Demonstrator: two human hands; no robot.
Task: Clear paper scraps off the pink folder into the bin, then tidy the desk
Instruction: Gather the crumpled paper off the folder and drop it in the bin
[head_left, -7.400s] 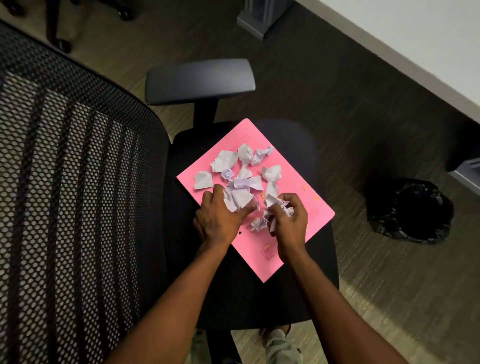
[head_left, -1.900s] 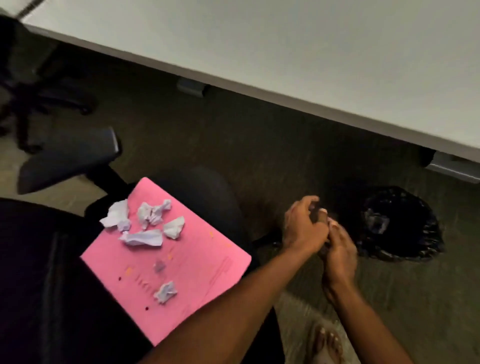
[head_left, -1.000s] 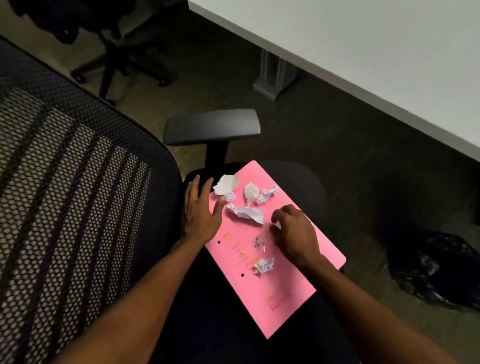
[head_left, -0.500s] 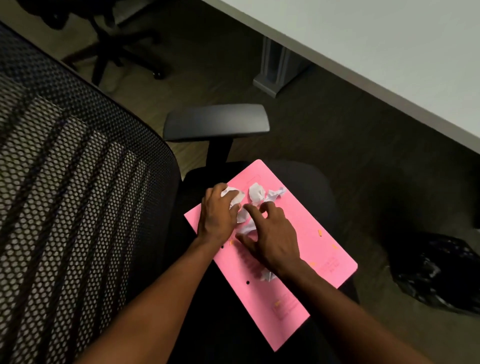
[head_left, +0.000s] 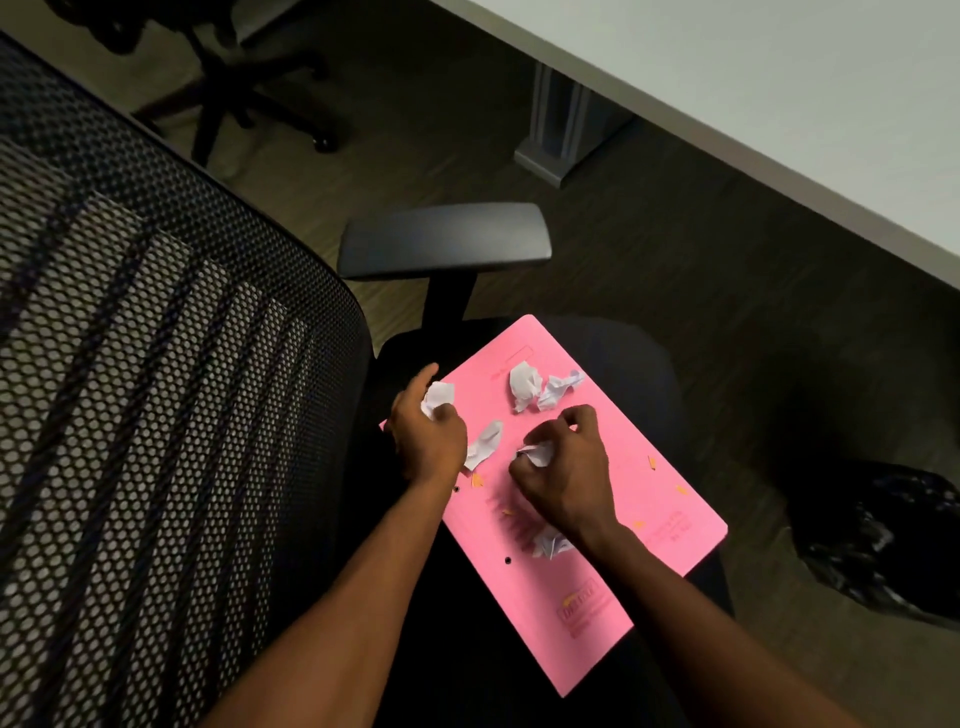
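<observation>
A pink folder (head_left: 649, 499) lies on the black chair seat. My left hand (head_left: 423, 436) is at the folder's left edge, closed around a crumpled white paper scrap (head_left: 436, 397). My right hand (head_left: 566, 467) rests over the folder's middle, fingers curled on another white scrap (head_left: 537, 453). Loose scraps remain on the folder: two crumpled ones (head_left: 524, 384) near its far end, one (head_left: 485, 444) between my hands, and one (head_left: 548, 543) partly under my right wrist. Tiny orange bits dot the pink surface. The bin with a black bag (head_left: 883, 545) stands on the floor at right.
The office chair's mesh backrest (head_left: 145, 389) fills the left side, and its armrest (head_left: 441, 239) sits beyond the folder. A white desk (head_left: 779, 67) spans the upper right, with a grey leg (head_left: 561, 130) below it. Another chair's base (head_left: 249, 93) stands on the dark floor at upper left.
Both hands came back from the bin to the folder. In the last half second they drew apart, each closing on a scrap; fewer scraps lie on the folder than at first.
</observation>
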